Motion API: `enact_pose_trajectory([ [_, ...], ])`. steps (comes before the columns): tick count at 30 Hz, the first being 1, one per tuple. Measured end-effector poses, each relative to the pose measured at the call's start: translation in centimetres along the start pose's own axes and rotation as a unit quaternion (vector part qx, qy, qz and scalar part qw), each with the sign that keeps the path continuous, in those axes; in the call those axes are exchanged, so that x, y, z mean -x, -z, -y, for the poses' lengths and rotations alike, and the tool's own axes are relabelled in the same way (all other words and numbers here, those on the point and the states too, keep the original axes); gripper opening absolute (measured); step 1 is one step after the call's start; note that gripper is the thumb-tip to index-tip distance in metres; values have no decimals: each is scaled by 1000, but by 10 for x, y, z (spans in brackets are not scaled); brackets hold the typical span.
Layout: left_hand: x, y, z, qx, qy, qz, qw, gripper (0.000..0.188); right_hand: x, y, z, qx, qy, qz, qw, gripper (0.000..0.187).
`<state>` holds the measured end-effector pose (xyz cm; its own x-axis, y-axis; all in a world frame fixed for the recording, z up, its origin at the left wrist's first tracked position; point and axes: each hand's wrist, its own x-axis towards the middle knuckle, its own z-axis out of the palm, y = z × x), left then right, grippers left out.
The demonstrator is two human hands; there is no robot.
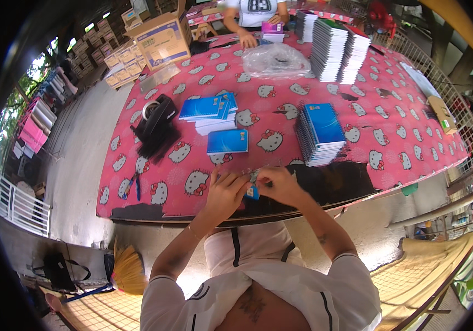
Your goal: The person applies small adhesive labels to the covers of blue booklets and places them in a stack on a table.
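Observation:
At the table's near edge, my left hand (227,190) is closed on a small blue-covered notebook (252,192), mostly hidden by my fingers. My right hand (280,184) pinches at its upper edge, where a greyish, coil-like bit (253,176) shows; its detail is too small to make out. Just beyond my hands lies a single blue notebook (227,142). Behind it sits a loose, fanned pile of blue notebooks (208,108). A neat stack of spiral-bound blue notebooks (324,124) stands to the right of them.
On the left of the pink patterned table (181,187) are a black tape dispenser (159,118) and blue-handled pliers (132,186). Clear plastic (276,60) and tall notebook stacks (329,49) stand farther back. Across the table, another person's hand (247,38) rests near a purple pack (272,27). A carton (162,41) is at far left.

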<state>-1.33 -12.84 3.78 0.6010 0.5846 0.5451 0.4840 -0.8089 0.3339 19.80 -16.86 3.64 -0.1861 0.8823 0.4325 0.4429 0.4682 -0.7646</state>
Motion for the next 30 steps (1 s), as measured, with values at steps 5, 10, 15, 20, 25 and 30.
enact_pose_trajectory([
  [5, -15, 16, -11, -9, -41, 46, 998, 18, 4, -8, 10, 81, -81, -76, 990, 19],
  [10, -70, 47, -35, 101, -43, -60, 992, 23, 13, 35, 63, 37, -13, -239, 970, 43],
  [15, -162, 24, -59, 128, -238, -305, 913, 24, 25, 117, 51, 290, -25, -352, 889, 64],
  [20, -204, -62, -50, 189, -292, -99, 932, 20, 47, 165, -40, 25, -165, -246, 955, 68],
  [25, -198, -87, -41, 276, -252, 38, 927, 23, 49, 163, -47, 15, -122, -273, 954, 66],
  [30, -193, -88, -46, 259, -237, -5, 936, 28, 49, 180, -44, -114, -163, -220, 955, 77],
])
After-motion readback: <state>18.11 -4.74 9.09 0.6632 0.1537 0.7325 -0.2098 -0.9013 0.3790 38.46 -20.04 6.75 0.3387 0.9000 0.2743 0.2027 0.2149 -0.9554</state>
